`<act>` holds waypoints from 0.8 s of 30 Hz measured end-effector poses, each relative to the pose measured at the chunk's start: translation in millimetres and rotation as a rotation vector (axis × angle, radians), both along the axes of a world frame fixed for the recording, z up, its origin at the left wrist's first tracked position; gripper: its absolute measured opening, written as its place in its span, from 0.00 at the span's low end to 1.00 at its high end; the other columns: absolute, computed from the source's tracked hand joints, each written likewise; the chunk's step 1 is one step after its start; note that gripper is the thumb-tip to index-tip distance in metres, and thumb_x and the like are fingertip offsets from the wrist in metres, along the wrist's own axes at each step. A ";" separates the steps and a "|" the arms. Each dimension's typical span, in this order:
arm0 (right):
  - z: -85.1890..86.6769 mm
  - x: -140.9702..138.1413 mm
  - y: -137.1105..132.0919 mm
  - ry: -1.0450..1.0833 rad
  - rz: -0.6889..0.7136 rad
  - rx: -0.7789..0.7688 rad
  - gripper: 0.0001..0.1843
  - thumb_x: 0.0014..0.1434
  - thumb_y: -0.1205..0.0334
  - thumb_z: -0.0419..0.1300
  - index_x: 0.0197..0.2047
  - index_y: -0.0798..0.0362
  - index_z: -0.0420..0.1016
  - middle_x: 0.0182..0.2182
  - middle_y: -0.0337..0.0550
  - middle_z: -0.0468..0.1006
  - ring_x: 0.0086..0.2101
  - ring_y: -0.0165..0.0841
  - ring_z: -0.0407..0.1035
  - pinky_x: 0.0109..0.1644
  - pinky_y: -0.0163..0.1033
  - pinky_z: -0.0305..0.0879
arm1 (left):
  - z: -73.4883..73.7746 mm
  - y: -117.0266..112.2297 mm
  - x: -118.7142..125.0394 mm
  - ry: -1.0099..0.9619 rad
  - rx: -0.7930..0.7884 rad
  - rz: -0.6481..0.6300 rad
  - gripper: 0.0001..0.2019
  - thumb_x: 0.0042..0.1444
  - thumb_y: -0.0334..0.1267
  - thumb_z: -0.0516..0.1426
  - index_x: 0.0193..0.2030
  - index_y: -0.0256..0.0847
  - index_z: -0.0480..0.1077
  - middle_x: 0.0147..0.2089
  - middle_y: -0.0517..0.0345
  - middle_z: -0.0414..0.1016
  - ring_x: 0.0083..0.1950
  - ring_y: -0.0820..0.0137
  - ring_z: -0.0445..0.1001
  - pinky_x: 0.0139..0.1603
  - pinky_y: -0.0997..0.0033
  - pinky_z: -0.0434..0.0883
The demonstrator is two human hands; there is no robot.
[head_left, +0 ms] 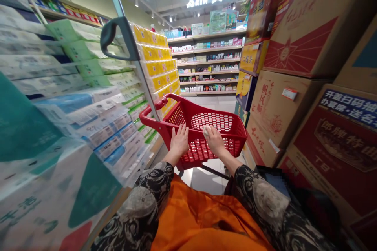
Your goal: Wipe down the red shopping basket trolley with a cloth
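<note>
A red plastic shopping basket (218, 119) on a wheeled frame stands in front of me in a shop aisle. Nothing shows inside it. My left hand (179, 141) rests on its near rim with the fingers stretched flat. Just to the right, my right hand (214, 139) lies on the same rim, closed round a small pale, crumpled thing. The basket's grey pull handle (115, 39) on a metal pole rises up and to the left, away from both hands.
Shelves of wrapped tissue packs (73, 102) line the left side. Stacked cardboard boxes (297, 86) crowd the right. The tiled aisle floor (218, 104) runs ahead to far shelves of small bottles (209, 64) under a lit sign.
</note>
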State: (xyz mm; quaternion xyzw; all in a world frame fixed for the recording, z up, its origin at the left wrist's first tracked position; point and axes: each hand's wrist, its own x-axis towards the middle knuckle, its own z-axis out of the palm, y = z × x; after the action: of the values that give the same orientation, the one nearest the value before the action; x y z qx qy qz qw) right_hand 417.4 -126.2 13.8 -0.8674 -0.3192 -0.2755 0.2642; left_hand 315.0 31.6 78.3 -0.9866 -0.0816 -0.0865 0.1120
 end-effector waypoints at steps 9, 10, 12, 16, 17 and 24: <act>-17.4 13.8 -49.6 0.004 -0.196 0.088 0.23 0.59 0.65 0.47 0.57 0.60 0.64 0.57 0.59 0.62 0.55 0.46 0.57 0.57 0.53 0.54 | -2.8 9.8 -7.9 -0.086 0.001 0.064 0.36 0.49 0.34 0.51 0.66 0.29 0.47 0.70 0.44 0.42 0.71 0.58 0.38 0.67 0.45 0.37; -14.2 10.3 -37.2 0.007 -0.164 0.076 0.23 0.58 0.65 0.48 0.57 0.59 0.64 0.57 0.59 0.63 0.55 0.46 0.57 0.57 0.53 0.55 | -1.7 9.5 -7.3 -0.083 0.004 0.066 0.36 0.49 0.35 0.50 0.66 0.29 0.48 0.70 0.43 0.43 0.71 0.58 0.39 0.67 0.44 0.37; -5.3 2.3 -9.0 0.010 -0.082 0.045 0.23 0.58 0.64 0.50 0.56 0.57 0.64 0.56 0.57 0.65 0.54 0.45 0.58 0.56 0.51 0.55 | 0.2 9.7 -6.4 -0.078 0.013 0.064 0.35 0.50 0.35 0.51 0.66 0.29 0.49 0.70 0.43 0.44 0.71 0.57 0.39 0.66 0.43 0.37; 9.5 -6.6 21.6 0.019 0.011 0.002 0.21 0.59 0.65 0.49 0.55 0.55 0.65 0.54 0.54 0.67 0.52 0.41 0.61 0.55 0.47 0.57 | 1.6 13.1 -6.9 -0.068 0.022 0.056 0.36 0.51 0.37 0.51 0.66 0.30 0.48 0.70 0.45 0.44 0.71 0.57 0.39 0.67 0.43 0.37; 9.9 -5.5 18.6 0.027 0.010 -0.005 0.20 0.60 0.65 0.48 0.55 0.55 0.65 0.53 0.54 0.68 0.51 0.41 0.62 0.55 0.47 0.57 | 1.5 14.0 -7.3 -0.066 0.019 0.058 0.35 0.51 0.37 0.51 0.67 0.31 0.48 0.70 0.45 0.44 0.71 0.57 0.39 0.67 0.43 0.37; -12.7 19.1 -56.7 0.051 -0.190 0.036 0.21 0.60 0.64 0.47 0.55 0.59 0.66 0.58 0.59 0.62 0.55 0.47 0.58 0.57 0.53 0.55 | -0.4 12.9 -8.2 -0.079 0.004 0.027 0.35 0.50 0.36 0.50 0.66 0.29 0.49 0.70 0.44 0.44 0.70 0.57 0.41 0.66 0.41 0.35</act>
State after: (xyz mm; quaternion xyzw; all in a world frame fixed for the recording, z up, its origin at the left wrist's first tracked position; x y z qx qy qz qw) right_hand 436.4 -182.9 1.1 -0.8956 -0.2235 -0.2828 0.2607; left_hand 306.8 44.6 77.9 -0.9810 -0.0992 -0.1239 0.1119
